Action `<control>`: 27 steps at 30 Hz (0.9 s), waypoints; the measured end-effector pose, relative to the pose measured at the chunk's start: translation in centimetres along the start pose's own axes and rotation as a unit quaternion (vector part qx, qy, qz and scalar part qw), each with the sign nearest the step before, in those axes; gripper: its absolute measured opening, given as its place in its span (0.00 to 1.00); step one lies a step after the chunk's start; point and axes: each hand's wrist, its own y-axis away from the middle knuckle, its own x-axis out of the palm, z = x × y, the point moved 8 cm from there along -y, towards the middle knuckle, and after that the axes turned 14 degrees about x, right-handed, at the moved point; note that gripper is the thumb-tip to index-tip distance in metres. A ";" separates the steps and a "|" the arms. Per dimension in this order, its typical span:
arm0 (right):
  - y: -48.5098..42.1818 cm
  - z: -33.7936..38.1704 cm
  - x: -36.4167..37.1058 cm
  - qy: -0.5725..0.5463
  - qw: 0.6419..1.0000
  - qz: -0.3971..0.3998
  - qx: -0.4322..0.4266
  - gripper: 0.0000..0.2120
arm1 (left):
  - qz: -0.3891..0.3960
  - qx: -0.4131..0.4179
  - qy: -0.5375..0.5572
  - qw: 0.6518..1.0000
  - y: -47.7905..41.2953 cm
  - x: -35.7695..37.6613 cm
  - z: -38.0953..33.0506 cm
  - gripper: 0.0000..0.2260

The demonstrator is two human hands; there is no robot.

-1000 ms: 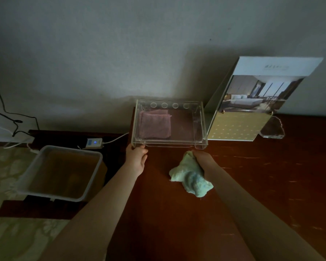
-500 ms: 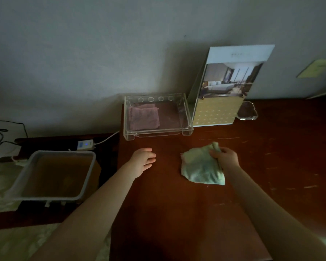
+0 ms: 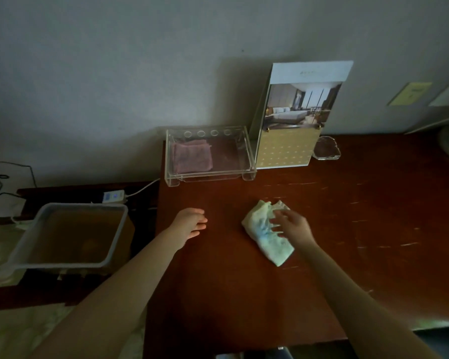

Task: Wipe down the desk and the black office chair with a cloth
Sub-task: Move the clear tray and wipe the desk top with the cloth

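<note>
A pale green and blue cloth (image 3: 266, 234) lies crumpled on the dark red-brown desk (image 3: 347, 242). My right hand (image 3: 290, 226) lies on the cloth's right side with fingers spread, pressing it onto the wood. My left hand (image 3: 191, 224) rests on the desk near its left edge, fingers loosely bent, holding nothing. The black office chair is out of view.
A clear acrylic tray (image 3: 210, 174) with a folded pink cloth (image 3: 192, 158) stands at the desk's back left. A standing hotel brochure (image 3: 296, 115) and a clear holder (image 3: 325, 150) stand right of it. Left of the desk are a grey bin (image 3: 70, 237) and a power strip (image 3: 113, 196).
My left hand let go of the acrylic tray and dropped to the desk. My right hand, gripping the cloth before, now lies spread on it; the cloth moved back from the tray.
</note>
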 end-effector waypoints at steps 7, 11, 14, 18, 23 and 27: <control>-0.7 -3.8 3.6 0.379 0.916 -0.030 -0.124 0.27 | -0.184 0.101 -0.143 0.967 1.1 -7.1 1.2 0.13; -1.4 -4.6 4.5 0.501 0.846 -0.021 -0.183 0.31 | -0.198 0.077 -0.275 0.938 2.3 -7.8 4.0 0.20; -2.6 -4.2 4.8 0.527 0.824 -0.011 -0.206 0.31 | -0.151 0.055 -0.334 0.929 2.6 -6.6 6.5 0.21; -4.4 -4.3 5.5 0.558 0.794 -0.003 -0.242 0.31 | -0.179 0.084 -0.403 0.893 2.8 -6.0 6.9 0.23; -5.1 -5.0 5.7 0.552 0.793 0.002 -0.257 0.30 | -0.190 0.084 -0.415 0.886 2.3 -6.1 8.3 0.24; -5.3 -5.1 5.8 0.546 0.798 -0.002 -0.257 0.30 | -0.122 0.118 -0.418 0.893 1.7 -6.7 9.2 0.28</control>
